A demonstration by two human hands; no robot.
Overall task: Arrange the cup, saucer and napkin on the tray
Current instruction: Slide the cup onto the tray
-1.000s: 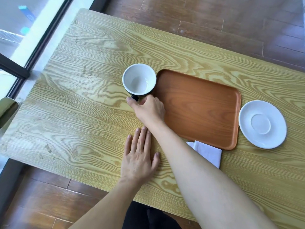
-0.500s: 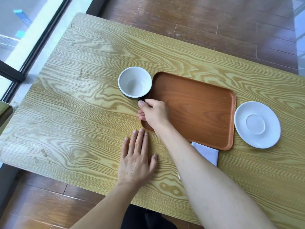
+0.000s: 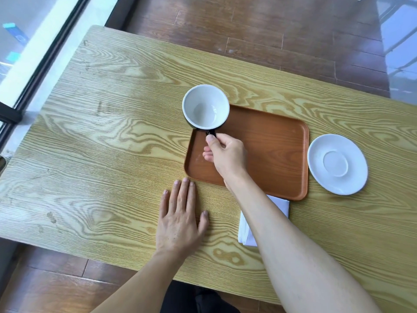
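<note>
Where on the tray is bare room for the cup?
The tray is bare from the right hand to its right rim beside the saucer. Its left end is crowded: the cup hangs there. The napkin borders the near edge.

Daylight is coming in bright from window point(image 3: 33, 41) at far left, glaring off table point(image 3: 112, 136) surface w/ soft shadows; wide-angle lens is bending edges; focus sharp.
</note>
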